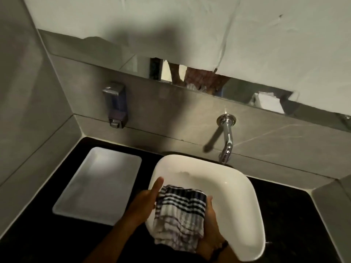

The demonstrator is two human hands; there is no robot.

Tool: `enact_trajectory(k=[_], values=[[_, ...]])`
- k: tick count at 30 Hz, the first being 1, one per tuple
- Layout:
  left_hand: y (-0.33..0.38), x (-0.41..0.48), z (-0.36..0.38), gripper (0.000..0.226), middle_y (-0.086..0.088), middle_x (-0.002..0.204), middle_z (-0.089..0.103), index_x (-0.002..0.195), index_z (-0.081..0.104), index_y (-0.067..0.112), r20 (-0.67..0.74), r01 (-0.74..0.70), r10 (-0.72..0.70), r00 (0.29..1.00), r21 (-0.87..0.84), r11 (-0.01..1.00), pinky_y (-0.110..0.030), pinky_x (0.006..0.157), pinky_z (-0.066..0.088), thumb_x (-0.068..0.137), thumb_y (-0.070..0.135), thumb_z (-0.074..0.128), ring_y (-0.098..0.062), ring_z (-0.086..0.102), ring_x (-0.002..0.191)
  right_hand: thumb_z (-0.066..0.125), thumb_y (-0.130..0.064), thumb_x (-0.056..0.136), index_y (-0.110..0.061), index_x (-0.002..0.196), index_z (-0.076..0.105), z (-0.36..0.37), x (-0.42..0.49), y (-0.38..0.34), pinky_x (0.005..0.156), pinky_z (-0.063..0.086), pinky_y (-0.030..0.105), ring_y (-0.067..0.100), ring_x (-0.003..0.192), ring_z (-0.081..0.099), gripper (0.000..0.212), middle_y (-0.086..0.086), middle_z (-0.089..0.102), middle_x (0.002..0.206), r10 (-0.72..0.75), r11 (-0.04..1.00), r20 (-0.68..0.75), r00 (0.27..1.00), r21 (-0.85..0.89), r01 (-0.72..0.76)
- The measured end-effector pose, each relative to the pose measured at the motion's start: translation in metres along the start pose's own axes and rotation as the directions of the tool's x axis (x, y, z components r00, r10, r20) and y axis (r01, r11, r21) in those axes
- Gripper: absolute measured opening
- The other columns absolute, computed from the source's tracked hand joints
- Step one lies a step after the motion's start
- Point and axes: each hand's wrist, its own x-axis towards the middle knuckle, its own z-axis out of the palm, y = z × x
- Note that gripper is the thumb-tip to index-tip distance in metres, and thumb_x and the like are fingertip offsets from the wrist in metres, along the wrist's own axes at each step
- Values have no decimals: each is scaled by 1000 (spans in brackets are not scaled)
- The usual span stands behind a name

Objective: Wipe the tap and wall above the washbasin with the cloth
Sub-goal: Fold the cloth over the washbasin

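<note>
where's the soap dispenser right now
In the head view the soap dispenser is mounted on the grey tiled wall at upper left, left of the tap and above the white tray on the black counter.

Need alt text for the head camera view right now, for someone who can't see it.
Both hands, left hand and right hand, hold a striped cloth over a white washbasin on a black counter. The chrome tap juts from the grey tiled wall behind, untouched; a soap dispenser and white tray sit to the left.
</note>
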Motion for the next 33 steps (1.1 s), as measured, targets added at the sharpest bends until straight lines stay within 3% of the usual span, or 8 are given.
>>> enact_trajectory(k=[3, 6, 11, 14, 17, 21, 26, 33], values=[[7, -15, -18, 41, 13, 78, 79, 80, 78, 38, 241, 76, -37, 970, -153, 985, -22, 65, 53, 60, 72, 69, -3, 74, 73, 0, -74, 95, -17, 152, 49, 21, 1, 11, 124, 30, 51, 29, 149, 43, 94, 13, 26, 167, 136, 979, 134, 982, 134, -153], [-11, -24, -49, 29, 2, 80, 79, 92, 74, 24, 205, 77, -54, 977, -104, 992, -23, 53, 54, 70, 40, 81, -13, 75, 70, -22, -86, 72, -7, 163, 18, 28, 14, 27, 128, 4, 43, 27, 160, 12, 126, 14, 16, 172, 262, 905, 479, 838, 181, -386], [-57, -19, -108, 40, -3, 107, 67, 105, 49, 29, -53, -3, -5, 999, -162, 987, -29, 57, 58, 77, 26, 77, -20, 71, 87, 41, -39, 106, -6, 156, 40, 25, 48, 83, 121, 33, 53, 40, 141, 50, 59, 25, 47, 155, 525, 851, 80, 848, -84, -519], [-70, -1, -145, 34, 3, 85, 60, 85, 47, 26, -257, -198, 206, 944, 57, 978, -31, 71, 48, 75, 17, 78, -9, 60, 75, 63, -3, 97, -23, 140, 46, 16, 75, 113, 103, 54, 58, 38, 111, 72, 50, 22, 70, 124, 220, 722, -319, 922, -582, -374], [-66, 28, -175, 22, -1, 80, 68, 74, 64, 25, -199, -340, 358, 912, 117, 933, -26, 77, 49, 80, 5, 73, -5, 65, 79, 67, -6, 93, -42, 123, 41, 37, 104, 125, 97, 58, 55, 29, 108, 72, 53, 8, 69, 121, 126, 589, -216, 968, -769, -248], [-60, 75, -209, 34, -15, 117, 66, 113, 68, 5, -155, -381, 409, 899, 182, 907, -16, 85, 52, 80, 0, 73, -22, 65, 107, 62, -1, 93, -30, 101, 63, 54, 157, 150, 87, 57, 29, 15, 98, 67, 30, -3, 69, 109, 41, 389, -88, 995, -916, -97], [-71, 123, -219, 58, -25, 131, 50, 134, 48, 1, -9, -322, 379, 925, 509, 798, -38, 108, 41, 80, -6, 67, -34, 51, 123, 44, 10, 98, -7, 78, 72, 66, 209, 184, 75, 51, 38, 28, 83, 60, 38, 7, 67, 82, 127, 502, -312, 942, -799, -332], [-94, 151, -206, 59, -16, 128, 54, 145, 32, 27, -4, -71, 160, 987, 885, 460, -43, 96, 50, 90, 18, 51, -34, 57, 114, 39, -22, 108, -11, 153, 38, 61, 222, 210, 119, 37, 42, 33, 141, 48, 47, 14, 47, 155, 209, -336, -238, 949, -928, -159]])
